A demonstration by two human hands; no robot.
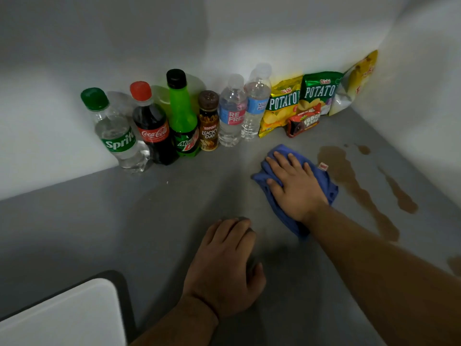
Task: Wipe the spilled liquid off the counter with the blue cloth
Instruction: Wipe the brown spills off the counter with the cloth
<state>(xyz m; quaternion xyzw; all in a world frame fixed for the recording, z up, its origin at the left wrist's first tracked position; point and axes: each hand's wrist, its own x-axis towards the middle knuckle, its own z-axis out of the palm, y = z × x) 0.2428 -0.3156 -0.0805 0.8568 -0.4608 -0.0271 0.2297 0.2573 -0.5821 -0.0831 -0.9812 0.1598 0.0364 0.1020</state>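
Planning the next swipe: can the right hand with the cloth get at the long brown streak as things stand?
Probably yes. The right hand lies flat on the blue cloth, whose edge sits beside the long brown streak, with only bare counter between them.

The cloth (275, 156) lies on the counter (124, 208), in front of the row of bottles (184, 116) along the wall. The spill (349, 176) lies just right of the cloth; the left hand (224, 268) rests on the counter nearer than it.

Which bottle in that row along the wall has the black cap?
The bright green Mountain Dew bottle, third from the left and the tallest there. Its neighbours' caps are green, red, brown and clear.
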